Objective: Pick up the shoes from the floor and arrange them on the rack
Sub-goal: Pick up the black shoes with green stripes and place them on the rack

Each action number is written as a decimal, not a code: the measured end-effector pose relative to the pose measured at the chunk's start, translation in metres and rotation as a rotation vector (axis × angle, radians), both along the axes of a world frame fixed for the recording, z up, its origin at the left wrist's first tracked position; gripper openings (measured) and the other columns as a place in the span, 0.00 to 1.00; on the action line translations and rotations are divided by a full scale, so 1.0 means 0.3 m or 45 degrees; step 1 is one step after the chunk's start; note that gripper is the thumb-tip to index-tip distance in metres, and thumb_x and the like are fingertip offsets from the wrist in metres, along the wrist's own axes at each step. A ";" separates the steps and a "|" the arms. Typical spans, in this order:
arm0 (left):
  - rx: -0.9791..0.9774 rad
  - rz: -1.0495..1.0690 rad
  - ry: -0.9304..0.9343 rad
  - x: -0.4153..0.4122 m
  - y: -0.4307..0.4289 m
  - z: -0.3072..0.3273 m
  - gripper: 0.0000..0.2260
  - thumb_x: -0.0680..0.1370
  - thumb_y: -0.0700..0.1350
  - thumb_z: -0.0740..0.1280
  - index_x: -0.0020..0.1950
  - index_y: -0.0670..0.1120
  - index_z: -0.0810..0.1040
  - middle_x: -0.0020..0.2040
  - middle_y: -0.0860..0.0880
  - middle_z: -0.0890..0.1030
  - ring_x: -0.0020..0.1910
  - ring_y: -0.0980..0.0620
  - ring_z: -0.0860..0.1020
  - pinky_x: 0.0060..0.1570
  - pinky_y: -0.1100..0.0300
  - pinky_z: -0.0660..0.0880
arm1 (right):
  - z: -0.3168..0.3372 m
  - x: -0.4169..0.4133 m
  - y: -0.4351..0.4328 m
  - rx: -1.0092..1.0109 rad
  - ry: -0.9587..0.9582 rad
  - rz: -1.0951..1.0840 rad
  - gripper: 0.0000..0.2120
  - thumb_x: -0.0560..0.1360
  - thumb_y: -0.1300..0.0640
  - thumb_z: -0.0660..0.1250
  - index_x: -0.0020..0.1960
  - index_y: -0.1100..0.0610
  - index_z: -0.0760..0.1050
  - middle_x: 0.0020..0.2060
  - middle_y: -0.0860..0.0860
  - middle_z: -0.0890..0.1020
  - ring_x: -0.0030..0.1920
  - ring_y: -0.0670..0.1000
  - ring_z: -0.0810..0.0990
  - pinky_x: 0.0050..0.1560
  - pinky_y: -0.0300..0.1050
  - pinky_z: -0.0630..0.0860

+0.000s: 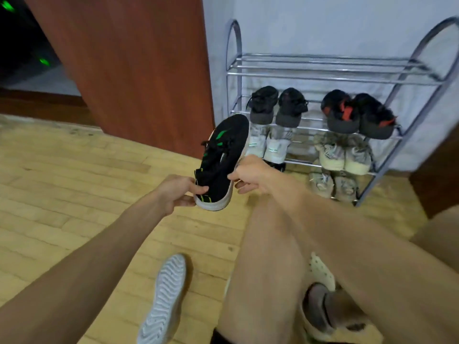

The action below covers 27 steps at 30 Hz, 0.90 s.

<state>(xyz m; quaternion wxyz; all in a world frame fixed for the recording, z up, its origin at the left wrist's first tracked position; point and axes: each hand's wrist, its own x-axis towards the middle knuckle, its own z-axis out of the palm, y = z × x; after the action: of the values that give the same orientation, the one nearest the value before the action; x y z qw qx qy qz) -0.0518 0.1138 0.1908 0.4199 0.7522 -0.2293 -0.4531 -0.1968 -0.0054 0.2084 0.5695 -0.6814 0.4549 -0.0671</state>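
Two hands hold one black shoe (223,155) clear of the floor (62,182).
Left hand (177,192) pinches the heel; right hand (250,175) grips the side by the collar, toe pointing away. Beyond the right hand stands the chrome rack (323,75), its middle and lower tiers holding pairs (263,105). Nearer than the left hand, a white-soled shoe (164,299) lies sole up.

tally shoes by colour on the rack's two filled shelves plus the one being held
black and grey shoes: 2
black and red shoes: 2
white shoes: 2
beige shoes: 2
black and green shoe, held: 1
total: 9
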 end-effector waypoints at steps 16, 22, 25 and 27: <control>-0.130 -0.530 -0.322 -0.562 -0.681 0.300 0.13 0.74 0.43 0.70 0.57 0.44 0.78 0.51 0.45 0.82 0.43 0.48 0.79 0.45 0.54 0.78 | 0.241 -0.623 -0.481 -0.223 -0.374 -0.515 0.14 0.74 0.71 0.64 0.56 0.61 0.79 0.48 0.58 0.84 0.39 0.53 0.84 0.37 0.48 0.84; 0.000 -0.705 -0.257 -0.868 -0.775 0.191 0.08 0.73 0.37 0.69 0.52 0.39 0.78 0.46 0.41 0.83 0.45 0.40 0.83 0.48 0.47 0.82 | 0.106 -0.976 -0.505 -0.162 -0.233 -0.531 0.13 0.76 0.71 0.63 0.59 0.65 0.78 0.37 0.54 0.84 0.33 0.52 0.83 0.37 0.47 0.84; 0.076 -0.767 -0.163 -1.011 -0.783 0.094 0.10 0.73 0.35 0.69 0.54 0.39 0.77 0.48 0.39 0.82 0.46 0.38 0.83 0.46 0.48 0.82 | 0.003 -1.149 -0.488 -0.081 -0.249 -0.592 0.13 0.77 0.68 0.65 0.60 0.63 0.78 0.39 0.53 0.86 0.37 0.52 0.84 0.40 0.45 0.84; 0.126 -0.764 -0.051 -1.102 -0.773 0.011 0.11 0.74 0.36 0.69 0.56 0.38 0.77 0.47 0.40 0.82 0.42 0.41 0.82 0.41 0.52 0.82 | -0.085 -1.251 -0.476 -0.019 -0.262 -0.691 0.12 0.78 0.64 0.66 0.60 0.63 0.78 0.46 0.57 0.84 0.41 0.55 0.84 0.41 0.46 0.84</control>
<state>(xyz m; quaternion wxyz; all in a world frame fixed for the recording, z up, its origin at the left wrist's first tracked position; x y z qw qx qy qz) -0.3824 -0.1180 0.1941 0.2255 0.6791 -0.4272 -0.5527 -0.5721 -0.1482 0.1830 0.5690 -0.5285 0.5598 -0.2891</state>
